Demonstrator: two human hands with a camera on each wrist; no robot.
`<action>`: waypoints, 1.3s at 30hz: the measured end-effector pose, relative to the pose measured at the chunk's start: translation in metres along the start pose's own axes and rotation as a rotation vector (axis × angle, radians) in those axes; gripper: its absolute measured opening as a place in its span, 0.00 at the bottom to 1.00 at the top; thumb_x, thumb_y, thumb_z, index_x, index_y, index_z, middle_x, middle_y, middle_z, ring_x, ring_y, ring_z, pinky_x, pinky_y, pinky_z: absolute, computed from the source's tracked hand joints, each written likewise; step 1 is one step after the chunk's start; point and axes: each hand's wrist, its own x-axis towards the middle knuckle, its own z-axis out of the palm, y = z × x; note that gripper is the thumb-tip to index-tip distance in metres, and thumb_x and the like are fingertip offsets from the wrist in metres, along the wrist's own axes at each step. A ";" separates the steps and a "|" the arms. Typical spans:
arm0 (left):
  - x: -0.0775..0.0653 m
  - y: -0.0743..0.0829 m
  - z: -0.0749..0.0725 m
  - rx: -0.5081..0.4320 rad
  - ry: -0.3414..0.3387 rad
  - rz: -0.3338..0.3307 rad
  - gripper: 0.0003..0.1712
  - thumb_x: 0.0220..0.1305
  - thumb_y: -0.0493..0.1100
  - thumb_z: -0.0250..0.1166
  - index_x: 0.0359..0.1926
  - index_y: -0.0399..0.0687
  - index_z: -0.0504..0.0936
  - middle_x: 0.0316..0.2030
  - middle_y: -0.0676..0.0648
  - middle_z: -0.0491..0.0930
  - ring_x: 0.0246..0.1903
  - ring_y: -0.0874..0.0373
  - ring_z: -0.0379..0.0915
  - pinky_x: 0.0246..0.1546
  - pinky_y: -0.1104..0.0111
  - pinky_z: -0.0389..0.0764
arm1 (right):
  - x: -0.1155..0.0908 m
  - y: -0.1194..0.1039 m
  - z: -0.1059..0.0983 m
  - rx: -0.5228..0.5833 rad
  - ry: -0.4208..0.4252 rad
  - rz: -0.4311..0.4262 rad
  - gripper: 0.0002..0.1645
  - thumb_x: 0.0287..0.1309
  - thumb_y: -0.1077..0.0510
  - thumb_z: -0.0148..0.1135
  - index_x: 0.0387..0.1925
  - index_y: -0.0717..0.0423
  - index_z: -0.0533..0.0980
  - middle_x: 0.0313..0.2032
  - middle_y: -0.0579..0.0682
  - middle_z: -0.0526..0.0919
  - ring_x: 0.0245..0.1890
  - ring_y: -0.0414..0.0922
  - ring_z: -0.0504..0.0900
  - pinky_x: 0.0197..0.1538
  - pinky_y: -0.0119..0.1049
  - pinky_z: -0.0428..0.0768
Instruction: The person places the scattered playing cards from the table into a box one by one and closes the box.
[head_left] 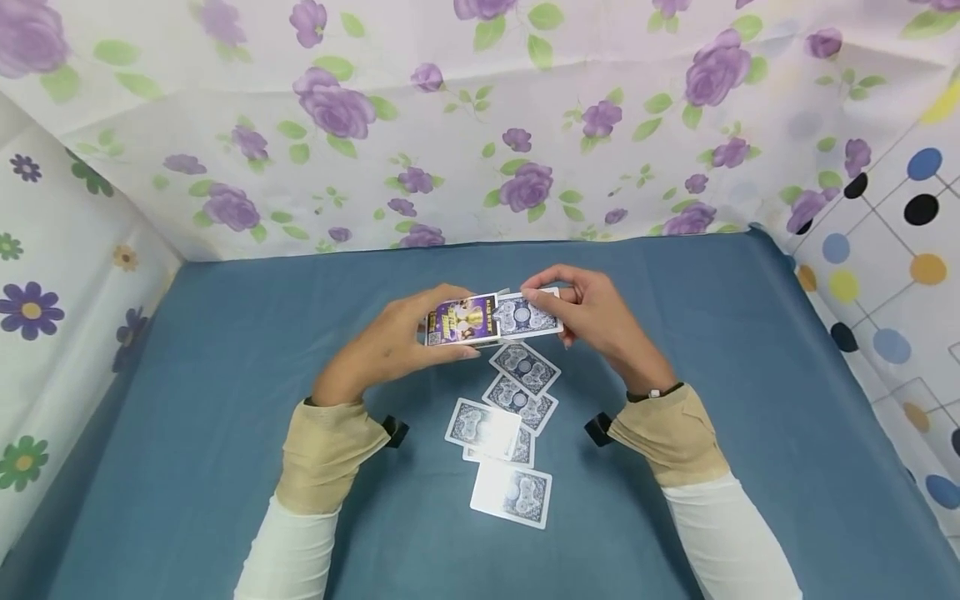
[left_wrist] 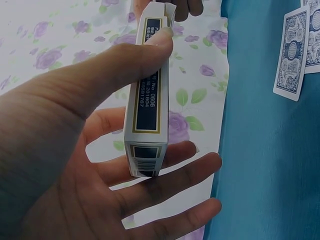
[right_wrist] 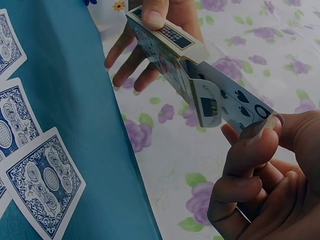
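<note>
A card box (head_left: 462,319) is held above a blue table (head_left: 225,400) by the left hand (head_left: 390,342), its thumb curled over the top edge and its fingers (left_wrist: 190,170) spread beneath the lower end, as the left wrist view shows. A card (head_left: 527,315), partly out of the box's open mouth, is pinched at its outer end by the right hand (head_left: 600,321); in the right wrist view the thumb (right_wrist: 250,145) is seen pressed on the face of the card (right_wrist: 235,107) just beyond the open flap (right_wrist: 206,107), with the remaining fingers curled in below. The step is judged best done with the box kept level and firmly gripped, the card drawn straight along its own length, and the pinch kept light so that the stock is not bent against the flap. The flap, hanging beside the card, is the thing most likely to catch it. Below and nearer the wrists than the fingertips, five loose cards (head_left: 517,400) lie face down on the table, some overlapping. Walls draped in floral cloth (head_left: 480,125) stand beyond the fingers, well apart from the hands.
</note>
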 end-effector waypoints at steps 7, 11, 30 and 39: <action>0.000 0.003 -0.002 -0.012 -0.004 0.027 0.36 0.54 0.59 0.72 0.64 0.63 0.73 0.45 0.53 0.77 0.38 0.56 0.73 0.37 0.59 0.76 | 0.002 -0.002 0.006 0.040 -0.025 -0.010 0.20 0.61 0.48 0.66 0.50 0.54 0.79 0.11 0.51 0.70 0.10 0.47 0.70 0.19 0.36 0.73; -0.003 0.003 -0.002 -0.006 -0.003 0.026 0.36 0.54 0.60 0.72 0.64 0.63 0.73 0.45 0.53 0.77 0.37 0.56 0.73 0.37 0.60 0.76 | 0.002 -0.001 0.014 0.076 -0.032 -0.024 0.18 0.61 0.50 0.66 0.50 0.54 0.78 0.12 0.53 0.72 0.09 0.44 0.69 0.18 0.35 0.73; -0.002 0.003 -0.006 0.049 0.001 0.059 0.37 0.54 0.58 0.73 0.64 0.58 0.73 0.45 0.53 0.77 0.37 0.57 0.72 0.39 0.57 0.77 | -0.002 -0.004 0.006 0.113 0.018 0.020 0.25 0.68 0.43 0.56 0.56 0.55 0.75 0.17 0.56 0.76 0.14 0.49 0.76 0.21 0.35 0.71; -0.005 0.002 -0.008 0.058 0.008 0.037 0.37 0.54 0.59 0.73 0.64 0.60 0.73 0.43 0.53 0.77 0.35 0.57 0.73 0.36 0.61 0.76 | -0.002 -0.006 0.001 0.090 -0.045 -0.002 0.16 0.70 0.56 0.53 0.54 0.60 0.74 0.22 0.61 0.79 0.17 0.50 0.78 0.22 0.35 0.70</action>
